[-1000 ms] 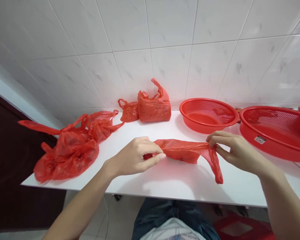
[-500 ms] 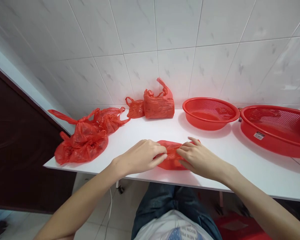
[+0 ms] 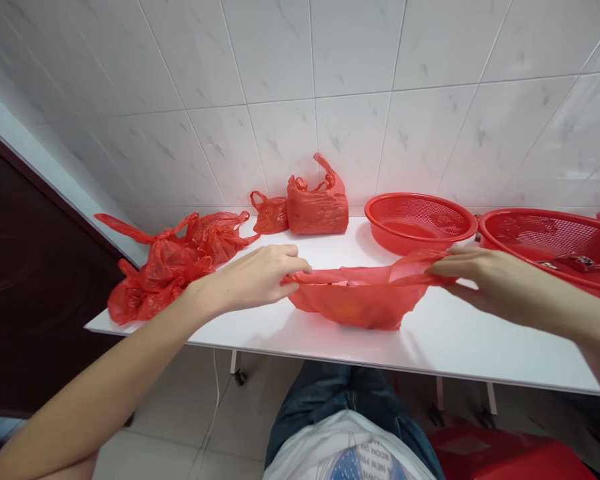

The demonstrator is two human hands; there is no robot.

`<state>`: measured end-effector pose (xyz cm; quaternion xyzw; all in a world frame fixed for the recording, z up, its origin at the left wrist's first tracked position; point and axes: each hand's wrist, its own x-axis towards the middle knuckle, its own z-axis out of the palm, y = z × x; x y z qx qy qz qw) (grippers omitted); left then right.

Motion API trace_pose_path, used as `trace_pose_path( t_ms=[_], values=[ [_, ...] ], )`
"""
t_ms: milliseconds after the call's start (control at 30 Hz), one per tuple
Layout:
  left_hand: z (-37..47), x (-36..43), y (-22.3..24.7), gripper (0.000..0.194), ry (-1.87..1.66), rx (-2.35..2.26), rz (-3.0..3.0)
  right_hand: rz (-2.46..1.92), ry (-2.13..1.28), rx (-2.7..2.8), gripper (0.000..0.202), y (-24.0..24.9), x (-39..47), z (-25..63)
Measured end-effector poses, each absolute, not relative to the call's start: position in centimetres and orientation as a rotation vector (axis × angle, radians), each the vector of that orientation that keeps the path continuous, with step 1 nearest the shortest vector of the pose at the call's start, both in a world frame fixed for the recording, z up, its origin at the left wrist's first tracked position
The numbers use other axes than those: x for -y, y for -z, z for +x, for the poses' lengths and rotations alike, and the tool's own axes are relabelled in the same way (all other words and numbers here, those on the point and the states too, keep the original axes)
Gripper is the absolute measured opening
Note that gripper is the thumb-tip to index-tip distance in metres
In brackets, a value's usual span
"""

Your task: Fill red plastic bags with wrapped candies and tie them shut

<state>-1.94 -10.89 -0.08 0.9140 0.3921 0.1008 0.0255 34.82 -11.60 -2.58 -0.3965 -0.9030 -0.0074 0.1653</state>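
A thin red plastic bag (image 3: 357,303) is stretched sideways between my two hands, close to the table's front edge. My left hand (image 3: 270,272) pinches the bag's left end. At the opposite end, my right hand (image 3: 473,272) is closed on a bunched part of the same bag. The bag's mouth faces up, and a sliver of pale and dark contents shows in it, too small to name. Its lower part hangs at or just above the white table (image 3: 460,333); I cannot tell whether it touches.
Knotted red bags (image 3: 163,273) are heaped at the table's left end. A filled red bag (image 3: 317,210) and a smaller one (image 3: 271,215) stand by the tiled wall. Behind my right hand are a red colander (image 3: 420,227) and a larger red basket (image 3: 555,233) with small items in it.
My hands have moved apart, the left one leftward and the right one rightward. The bag, bunched low between them before, is now pulled wide and raised at both ends.
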Motion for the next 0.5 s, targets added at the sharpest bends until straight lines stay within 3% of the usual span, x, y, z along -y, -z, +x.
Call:
trace_pose_path(
  t_ms=[333,500],
  values=[
    [-3.8,7.3,-3.3,0.022,-0.303,-1.507,2.924,-1.152,-0.341,2.048,0.027,-1.6,8.1,36.4],
    [-3.8,7.1,-5.9,0.018,-0.403,-1.612,2.810,-1.196,-0.420,1.781,0.006,-3.1,7.6,34.6]
  ],
)
